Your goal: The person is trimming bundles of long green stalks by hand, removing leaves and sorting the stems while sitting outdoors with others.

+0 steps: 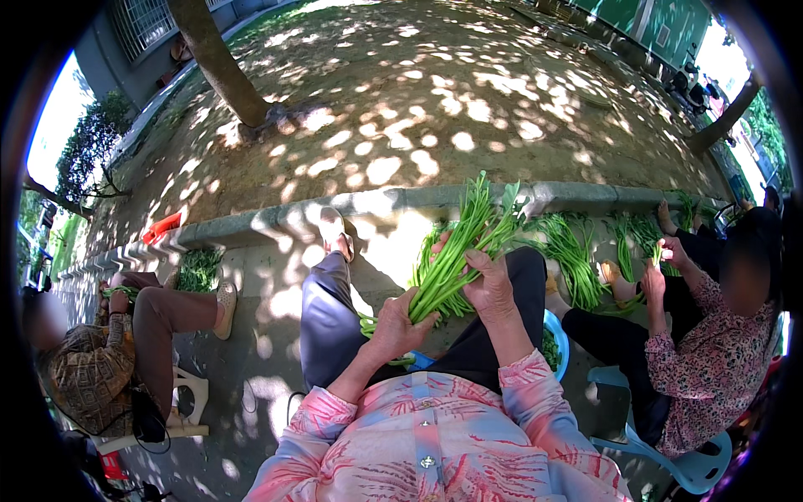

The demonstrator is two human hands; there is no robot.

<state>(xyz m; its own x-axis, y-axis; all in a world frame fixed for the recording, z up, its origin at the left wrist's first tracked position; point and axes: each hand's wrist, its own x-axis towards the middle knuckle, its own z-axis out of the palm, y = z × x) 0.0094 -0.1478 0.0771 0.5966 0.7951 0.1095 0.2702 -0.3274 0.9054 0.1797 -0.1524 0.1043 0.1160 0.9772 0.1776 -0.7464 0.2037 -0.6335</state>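
A bundle of long green leafy stalks (453, 263) is held in front of my lap, tilted with its leaves up and to the right. My left hand (398, 323) is closed around the lower stalk ends. My right hand (492, 282) grips the bundle higher up, thumb in front, with fingertips showing on its far side. More stalks (421, 267) lie on the pavement behind the bundle, partly covered by it. Beside my right thigh stands a light blue basin (564, 345) with green leaves in it, half hidden by my leg.
To the right, a person (715, 364) on a blue plastic chair (696, 467) handles stalks; a large heap of stalks (568, 263) lies nearby. To the left another person (94, 370) sits on a pale stool (191, 392), near a pile of greens (199, 270). A stone curb (439, 197) runs ahead.
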